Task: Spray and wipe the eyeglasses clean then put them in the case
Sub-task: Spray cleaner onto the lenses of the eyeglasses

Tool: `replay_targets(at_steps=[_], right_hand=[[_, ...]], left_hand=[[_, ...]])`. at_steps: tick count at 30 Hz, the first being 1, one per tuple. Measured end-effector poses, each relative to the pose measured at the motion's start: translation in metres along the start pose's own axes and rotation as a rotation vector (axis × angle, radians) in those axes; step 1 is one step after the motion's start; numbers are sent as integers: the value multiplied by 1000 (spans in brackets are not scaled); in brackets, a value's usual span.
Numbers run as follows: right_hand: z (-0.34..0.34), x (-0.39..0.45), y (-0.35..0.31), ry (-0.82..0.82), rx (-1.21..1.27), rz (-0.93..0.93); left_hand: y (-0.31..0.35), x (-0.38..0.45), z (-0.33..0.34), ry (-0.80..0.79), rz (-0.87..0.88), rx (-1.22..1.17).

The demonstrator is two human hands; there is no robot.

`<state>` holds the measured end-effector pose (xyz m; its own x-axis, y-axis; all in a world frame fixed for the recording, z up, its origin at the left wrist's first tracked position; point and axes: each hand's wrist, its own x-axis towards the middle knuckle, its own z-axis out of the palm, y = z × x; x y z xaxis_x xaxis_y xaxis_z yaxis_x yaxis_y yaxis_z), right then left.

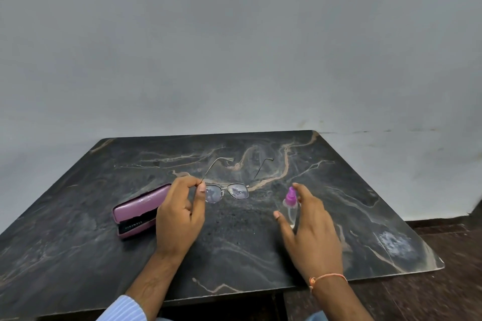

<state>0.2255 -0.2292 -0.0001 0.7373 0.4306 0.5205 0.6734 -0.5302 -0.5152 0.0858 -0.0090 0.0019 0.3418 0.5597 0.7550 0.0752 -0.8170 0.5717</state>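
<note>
Left hand (180, 216) pinches eyeglasses (226, 191) at hinge, lenses beyond the grip

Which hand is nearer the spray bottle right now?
Right. The right hand is open around the spray bottle, seemingly not yet gripping it. The left hand is across the table, pinching the eyeglasses.

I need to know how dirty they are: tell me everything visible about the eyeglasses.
The eyeglasses have a thin metal frame with a double bridge and clear lenses that look smudged or wet. The temples are unfolded, pointing away from the person. The left hand pinches the frame's left corner, holding them at the dark marble table.
</note>
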Motion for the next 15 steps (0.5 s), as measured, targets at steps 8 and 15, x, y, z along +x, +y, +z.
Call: replay_targets(at_steps=[8, 15], right_hand=[[15, 4, 9, -40, 190, -47], [12, 4, -11, -249, 436, -67]], left_hand=[[-11, 2, -1, 54, -33, -40], [-16, 4, 0, 74, -25, -66]])
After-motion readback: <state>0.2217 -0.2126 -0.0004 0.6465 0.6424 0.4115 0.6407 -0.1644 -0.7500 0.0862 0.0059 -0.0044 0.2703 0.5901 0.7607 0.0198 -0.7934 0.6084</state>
